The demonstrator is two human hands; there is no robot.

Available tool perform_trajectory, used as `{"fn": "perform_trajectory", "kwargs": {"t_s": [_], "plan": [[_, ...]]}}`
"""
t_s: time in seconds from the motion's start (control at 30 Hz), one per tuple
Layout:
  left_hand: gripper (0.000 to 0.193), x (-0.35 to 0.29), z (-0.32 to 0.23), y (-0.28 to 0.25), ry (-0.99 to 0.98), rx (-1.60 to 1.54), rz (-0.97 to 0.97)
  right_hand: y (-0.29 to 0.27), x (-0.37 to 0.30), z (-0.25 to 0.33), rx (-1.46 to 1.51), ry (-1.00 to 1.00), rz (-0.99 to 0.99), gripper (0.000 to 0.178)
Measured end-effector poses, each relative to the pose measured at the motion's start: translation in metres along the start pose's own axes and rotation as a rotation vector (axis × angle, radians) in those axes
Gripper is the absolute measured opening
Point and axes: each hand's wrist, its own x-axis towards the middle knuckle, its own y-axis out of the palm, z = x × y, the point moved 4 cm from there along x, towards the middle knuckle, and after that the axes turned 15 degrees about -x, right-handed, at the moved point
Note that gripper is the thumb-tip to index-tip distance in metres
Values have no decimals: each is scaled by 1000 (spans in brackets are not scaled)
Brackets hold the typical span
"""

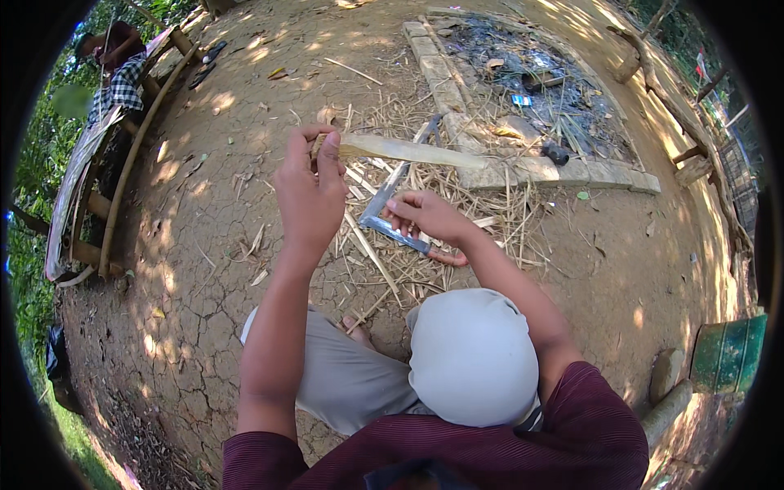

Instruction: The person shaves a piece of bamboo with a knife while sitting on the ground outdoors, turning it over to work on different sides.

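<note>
My left hand point(314, 175) is raised, with thumb and fingers closed on one end of a long, flat, pale strip point(408, 151) that looks like split bamboo. The strip runs rightward toward the brick border. Lower and to the right, my right hand point(425, 215) has its fingers curled together; whether anything small is in them is hidden. It hovers over a bent metal blade tool point(392, 231), whose blade point(385, 194) angles up and away. The tool's brown handle point(447, 258) lies below that hand, near my raised right knee point(474, 355).
Loose straw-like slivers point(498, 216) litter the cracked ground. Beyond them a brick border point(572, 171) frames ash and charred litter point(539, 73). At left is a wooden bench point(98, 204), with another person point(122, 61) behind it. A green container point(729, 353) stands at right.
</note>
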Motion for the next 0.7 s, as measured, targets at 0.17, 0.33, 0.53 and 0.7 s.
{"fn": "perform_trajectory", "kwargs": {"t_s": [0.17,0.33,0.53,0.7], "plan": [[21,6,-4,-34,140,192,-74,26,-10,-179,-1050,254,-334,40],[18,-4,-7,-49,251,364,-127,35,-27,-242,-1051,293,-311,55],[17,-9,16,-38,263,491,-97,25,-9,-257,-1042,297,-129,49],[17,-12,24,-21,218,449,-149,10,-28,-194,-890,300,-152,32]]}}
